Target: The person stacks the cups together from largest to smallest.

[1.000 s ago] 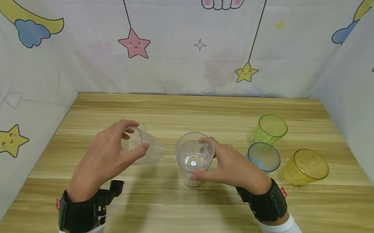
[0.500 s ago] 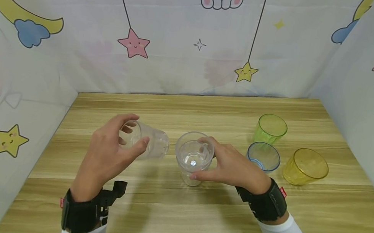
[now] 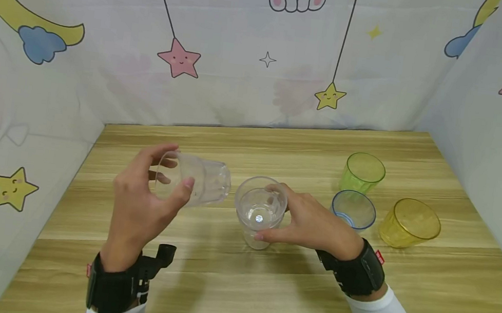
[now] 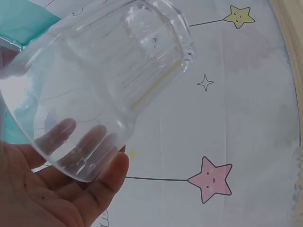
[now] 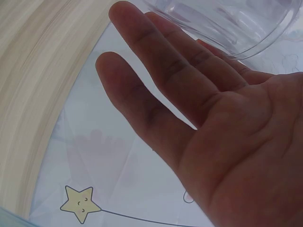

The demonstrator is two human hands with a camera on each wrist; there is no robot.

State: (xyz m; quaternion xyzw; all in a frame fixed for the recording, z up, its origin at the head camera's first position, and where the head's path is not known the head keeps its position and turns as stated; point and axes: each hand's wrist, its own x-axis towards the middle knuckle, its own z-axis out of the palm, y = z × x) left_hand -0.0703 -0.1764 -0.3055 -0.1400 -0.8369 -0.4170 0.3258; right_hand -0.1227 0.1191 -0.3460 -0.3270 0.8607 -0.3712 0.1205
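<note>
My left hand (image 3: pixel 139 200) holds a clear plastic cup (image 3: pixel 199 179) on its side above the table. The cup's mouth faces my palm and its narrower base points right. In the left wrist view, the fingers (image 4: pixel 102 189) lie along the rim of this cup (image 4: pixel 109 71). Thumb and fingers of my right hand (image 3: pixel 310 222) grip a second clear cup (image 3: pixel 248 221), which is upright with its mouth up. Part of that cup shows at the top of the right wrist view, beyond the spread fingers (image 5: pixel 161 61).
To the right of my right hand stand three tinted cups: a green one (image 3: pixel 352 181), a blue-rimmed one (image 3: pixel 354 209) and a yellow one (image 3: pixel 393 232). The wood-grain table (image 3: pixel 234 299) meets a printed cloth wall (image 3: pixel 225 97) at the back and sides.
My left hand has lifted its cup higher and slightly away from me, turning it so more of its side shows. The right hand and its cup have stayed in place.
</note>
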